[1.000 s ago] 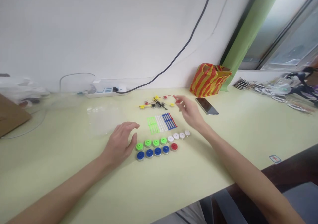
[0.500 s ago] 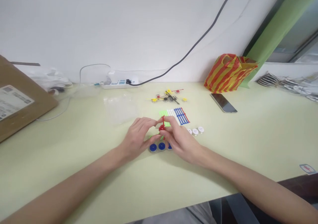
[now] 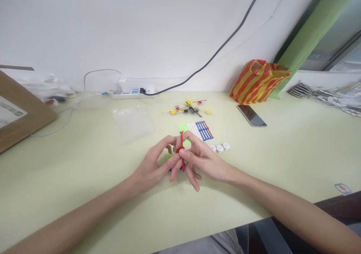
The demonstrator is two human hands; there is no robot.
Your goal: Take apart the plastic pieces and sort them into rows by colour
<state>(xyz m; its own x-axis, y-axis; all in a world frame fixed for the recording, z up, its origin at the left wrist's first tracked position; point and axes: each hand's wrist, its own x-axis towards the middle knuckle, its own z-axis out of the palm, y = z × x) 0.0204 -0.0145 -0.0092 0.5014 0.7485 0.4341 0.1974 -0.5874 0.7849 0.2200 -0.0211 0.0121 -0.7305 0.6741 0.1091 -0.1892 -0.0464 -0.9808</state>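
Two-handed, pinches a red stick [image 3: 182,140] with a red disc [image 3: 178,148] near its middle, above the surface [image 3: 118,205]. With left hand [image 3: 153,162], grasps the red disc from the left: thumb and index close in at its edge, half curled, not clenched. With right hand [image 3: 207,160], grips the red stick from the right: thumb pressed where stick and disc meet, index arched near the upper end, lower fingers spread loose below. Holds the stick near vertical in view, upper and lower tips both showing. Cannot tell whether disc and stick are joined. Just beyond the hands, on the surface: green sticks [image 3: 183,127], white sticks [image 3: 194,127] and blue sticks [image 3: 204,130] side by side in a block, partly covered. Right of right hand, white discs [image 3: 220,148] in a row. By left thumb, a green disc [image 3: 168,156], mostly hidden. Behind the block, a mixed pile [image 3: 192,109] of yellow, black and red parts. Left of the pile, a clear plastic bag [image 3: 134,122], flat. To the right, a phone [image 3: 252,115], near a striped bag [image 3: 255,83].
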